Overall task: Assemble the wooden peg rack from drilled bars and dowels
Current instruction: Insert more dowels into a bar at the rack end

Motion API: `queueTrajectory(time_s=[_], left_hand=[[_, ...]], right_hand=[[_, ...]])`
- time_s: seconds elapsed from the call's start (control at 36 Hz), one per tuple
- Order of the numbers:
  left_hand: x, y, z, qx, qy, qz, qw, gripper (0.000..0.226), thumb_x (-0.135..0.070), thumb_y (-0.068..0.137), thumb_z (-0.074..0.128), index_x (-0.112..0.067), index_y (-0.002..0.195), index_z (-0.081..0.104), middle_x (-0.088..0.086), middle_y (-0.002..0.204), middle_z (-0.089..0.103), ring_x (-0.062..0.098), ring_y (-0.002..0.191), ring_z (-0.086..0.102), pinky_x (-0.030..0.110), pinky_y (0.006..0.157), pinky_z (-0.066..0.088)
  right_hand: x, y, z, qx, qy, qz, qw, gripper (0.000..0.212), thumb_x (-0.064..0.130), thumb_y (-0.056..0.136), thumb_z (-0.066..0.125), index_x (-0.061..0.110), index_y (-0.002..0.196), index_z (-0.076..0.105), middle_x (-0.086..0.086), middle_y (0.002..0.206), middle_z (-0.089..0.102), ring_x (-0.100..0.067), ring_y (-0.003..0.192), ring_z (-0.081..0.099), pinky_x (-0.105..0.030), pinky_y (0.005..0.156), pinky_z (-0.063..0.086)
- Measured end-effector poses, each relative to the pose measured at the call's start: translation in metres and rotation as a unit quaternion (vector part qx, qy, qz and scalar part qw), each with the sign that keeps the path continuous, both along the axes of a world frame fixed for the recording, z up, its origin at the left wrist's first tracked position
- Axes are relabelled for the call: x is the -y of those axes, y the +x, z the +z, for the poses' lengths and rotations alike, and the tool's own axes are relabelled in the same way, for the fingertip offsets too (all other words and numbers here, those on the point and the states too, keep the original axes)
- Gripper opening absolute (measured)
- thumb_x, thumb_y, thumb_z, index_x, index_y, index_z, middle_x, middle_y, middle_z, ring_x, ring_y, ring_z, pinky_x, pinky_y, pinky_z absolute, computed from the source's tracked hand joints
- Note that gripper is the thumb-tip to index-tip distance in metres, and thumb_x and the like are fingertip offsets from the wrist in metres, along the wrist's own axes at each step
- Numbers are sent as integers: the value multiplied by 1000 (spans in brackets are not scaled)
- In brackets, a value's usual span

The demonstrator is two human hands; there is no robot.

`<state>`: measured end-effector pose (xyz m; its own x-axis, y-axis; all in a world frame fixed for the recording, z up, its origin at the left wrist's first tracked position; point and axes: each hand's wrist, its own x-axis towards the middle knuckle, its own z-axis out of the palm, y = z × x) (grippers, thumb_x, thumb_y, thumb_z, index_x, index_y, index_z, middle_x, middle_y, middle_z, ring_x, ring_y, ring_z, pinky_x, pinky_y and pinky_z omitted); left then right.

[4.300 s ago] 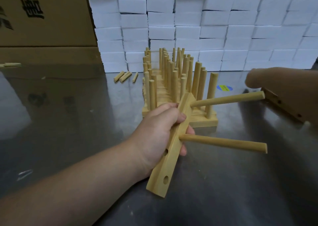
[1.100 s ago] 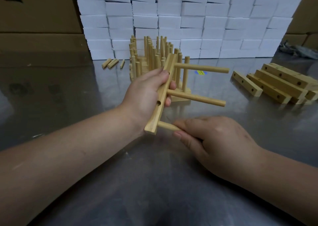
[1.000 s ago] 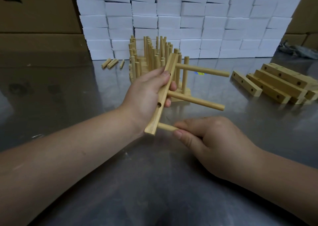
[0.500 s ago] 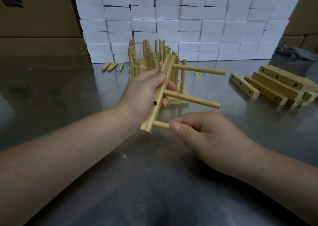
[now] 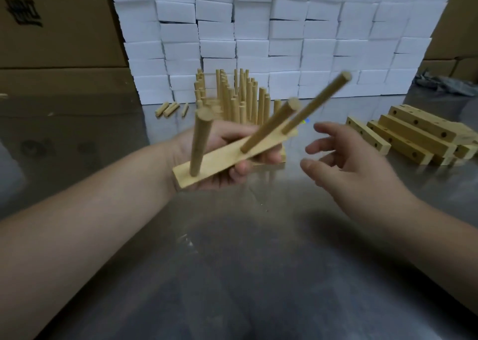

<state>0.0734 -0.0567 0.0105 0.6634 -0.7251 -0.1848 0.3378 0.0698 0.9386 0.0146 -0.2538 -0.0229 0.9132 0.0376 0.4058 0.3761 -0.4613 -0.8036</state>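
3 dowels (image 5: 269, 128) stand in the bar (image 5: 219, 158) clamped in left hand (image 5: 225, 136) fingers; right hand (image 5: 354, 169) fingers apart.

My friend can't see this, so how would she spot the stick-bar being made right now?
Start at the wall of white boxes behind the shiny metal table. In front of it, the left hand holds a wooden bar. Unlike the bare drilled bars piled on the right, it is lifted and has three dowels sticking out.

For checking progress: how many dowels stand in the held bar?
3. On the bar: near dowel at its close end, middle dowel mid-bar, far dowel at its other end.
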Motion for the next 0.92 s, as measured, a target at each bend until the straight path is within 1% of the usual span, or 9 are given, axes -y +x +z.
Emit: queueTrajectory(time_s=[0.08, 0.19, 0.31, 0.39, 0.44, 0.53, 0.67, 0.78, 0.92], left_hand=[[1, -1, -8, -33, 37, -52, 997, 33, -25, 74, 51, -5, 79, 76, 6, 71, 66, 4, 37, 50, 11, 36, 41], [-2, 0, -14, -84, 45, -79, 992, 34, -22, 80, 48, -2, 91, 72, 11, 75, 65, 7, 37, 52, 12, 36, 41], [-5, 5, -18, -115, 52, -88, 988, 36, -20, 84, 52, -1, 113, 57, 13, 84, 65, 9, 43, 57, 13, 42, 45], [-12, 10, -16, -149, 58, -60, 985, 35, -18, 84, 47, 3, 111, 56, 20, 92, 67, 18, 52, 65, 20, 45, 53], [-21, 12, -13, -162, 62, -10, 985, 35, -17, 78, 48, 7, 102, 59, 26, 92, 66, 26, 55, 67, 25, 45, 55], [-34, 13, -7, -118, 80, 72, 987, 31, -16, 76, 49, 8, 80, 68, 26, 74, 67, 32, 55, 67, 29, 41, 54], [-46, 8, -7, -39, 165, 158, 973, 30, -17, 99, 31, 2, 95, 55, 25, 75, 67, 33, 60, 68, 28, 45, 56], [-66, -3, -7, 41, 192, 214, 957, 23, -5, 94, 40, 7, 103, 58, 24, 83, 69, 29, 66, 70, 25, 51, 57], [-75, -17, -22, 168, 279, 261, 909, 17, -1, 81, 64, -4, 97, 66, 13, 83, 73, 19, 69, 67, 23, 62, 56]], right_hand=[[-2, 2, -1, -5, -57, 67, 996, 37, 38, 72, 62, 54, 103, 48, 25, 98, 57, 4, 81, 57, -8, 66, 47], [-2, 7, -5, 24, -79, 85, 993, 36, 18, 81, 66, 53, 75, 59, 18, 85, 67, -7, 82, 61, -16, 73, 46], [0, 8, -5, 33, -73, 105, 991, 39, 14, 79, 69, 51, 72, 60, 24, 86, 67, 3, 78, 62, -3, 71, 43], [1, 12, -6, 26, -97, 109, 989, 37, 19, 81, 67, 55, 80, 59, 9, 92, 68, 2, 69, 56, -5, 66, 39], [3, 16, -9, 6, -98, 114, 989, 34, 22, 82, 65, 55, 87, 58, 13, 93, 70, 8, 75, 51, -4, 68, 38], [7, 22, -12, -14, -113, 103, 988, 35, 22, 83, 65, 57, 84, 57, 33, 76, 65, 20, 70, 49, 3, 66, 35], [13, 31, -19, -55, -144, 83, 985, 23, 25, 87, 63, 47, 85, 63, 42, 66, 59, 26, 66, 49, 4, 62, 34], [13, 35, -22, -68, -166, 43, 983, 22, 32, 86, 63, 32, 108, 67, 36, 75, 59, 22, 74, 53, 4, 63, 36], [10, 39, -25, -71, -182, -9, 981, 37, 38, 85, 63, 26, 120, 64, 14, 106, 67, 3, 92, 53, -12, 73, 36]])
